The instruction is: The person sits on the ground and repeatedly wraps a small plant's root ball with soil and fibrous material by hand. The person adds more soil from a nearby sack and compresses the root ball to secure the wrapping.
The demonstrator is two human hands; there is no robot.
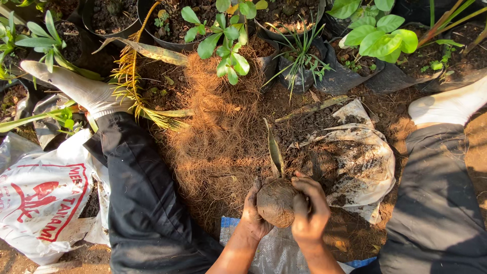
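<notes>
I sit on the ground with legs spread, in dark trousers and white socks. Both hands cup a round ball of brown fibre and soil (275, 203) with a long narrow leaf (274, 150) rising from its top. My left hand (253, 215) presses the ball's left side. My right hand (309, 208) wraps its right side, fingers curled over the top. Both hands are smeared with soil.
A heap of brown coconut fibre (218, 132) lies ahead. A white sack with dark soil (355, 157) lies to the right, a printed white bag (40, 203) to the left. Black pots and grow bags with green plants (228, 40) line the far edge. Woven sheet (276, 253) lies under my arms.
</notes>
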